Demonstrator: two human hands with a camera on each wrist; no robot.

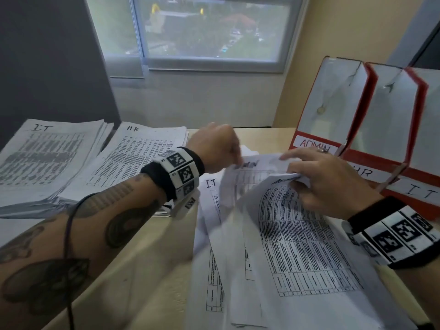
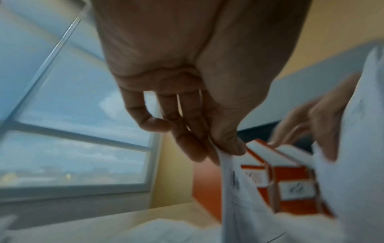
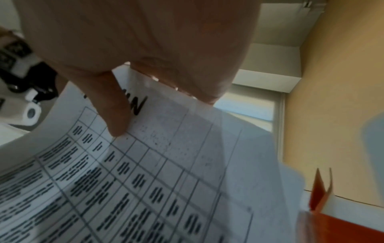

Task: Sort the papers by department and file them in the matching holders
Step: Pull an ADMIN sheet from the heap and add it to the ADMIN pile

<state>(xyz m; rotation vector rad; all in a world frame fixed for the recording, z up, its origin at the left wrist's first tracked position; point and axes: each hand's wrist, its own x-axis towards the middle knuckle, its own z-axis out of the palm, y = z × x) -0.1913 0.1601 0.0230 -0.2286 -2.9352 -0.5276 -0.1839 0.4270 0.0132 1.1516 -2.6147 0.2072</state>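
Note:
A loose heap of printed sheets [image 1: 281,258] lies on the desk in front of me. My right hand [image 1: 319,179] grips the top edge of a table-printed sheet headed ADMIN [image 3: 145,156], thumb [image 3: 116,113] on its face. My left hand [image 1: 219,146] pinches the top corner of another sheet [image 2: 230,177] between thumb and fingers and lifts it. A sheet marked IT [image 1: 210,184] shows beneath them. Sorted stacks lie at the left: IT [image 1: 45,158] and H.R [image 1: 140,153]. Three red and white holders stand at the right, labelled ADMIN [image 1: 333,103], HR [image 1: 385,120] and IT [image 1: 426,148].
A window [image 1: 212,29] and a grey wall stand behind the desk [image 1: 142,270]. A yellow wall rises behind the holders. Bare beige desktop shows between the left stacks and the loose heap. A black cable runs along my left forearm.

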